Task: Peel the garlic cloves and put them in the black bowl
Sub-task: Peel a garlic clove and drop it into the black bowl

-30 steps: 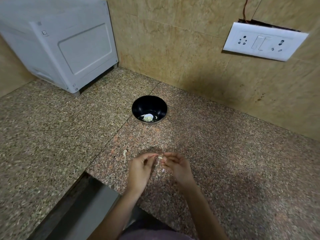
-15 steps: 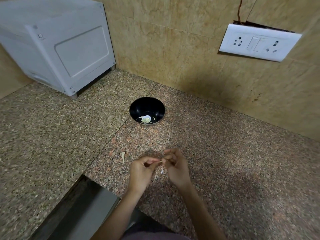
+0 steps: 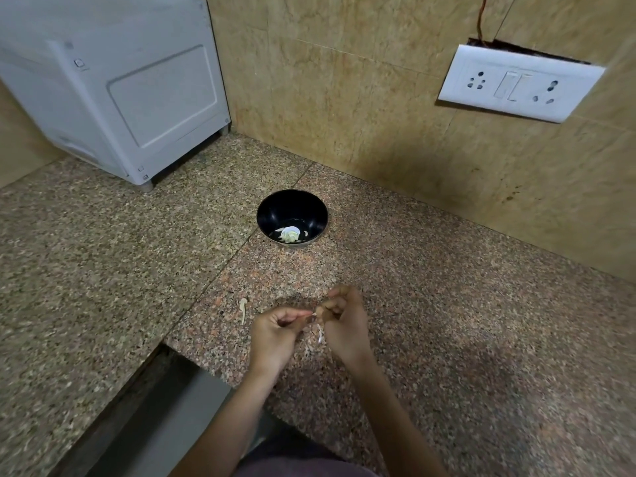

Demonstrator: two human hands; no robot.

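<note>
Compared with a second ago, my right hand (image 3: 344, 325) has its fingers curled in tighter, and both hands sit slightly nearer each other; bowl and worktop litter are unchanged.

Left hand (image 3: 275, 330): narrow grip, thumb and forefinger pinched on one end of the garlic clove (image 3: 315, 313). Right hand: fingers bent round the other end, grip closed on it. Clove is held just above the worktop (image 3: 447, 304), mostly hidden by my fingertips; I cannot tell how much of it is bare. One pale strip of skin (image 3: 320, 333) hangs down between the hands.

Black bowl (image 3: 266, 210) stands upright further back, well apart from my hands, near the wall (image 3: 344, 115). Peeled cloves (image 3: 289, 234) lie in its bottom.

One scrap of skin (image 3: 243, 308) lies on the worktop just left of my left hand. White appliance (image 3: 120, 91) at far left; socket plate (image 3: 519, 82) on the wall, upper right.
</note>
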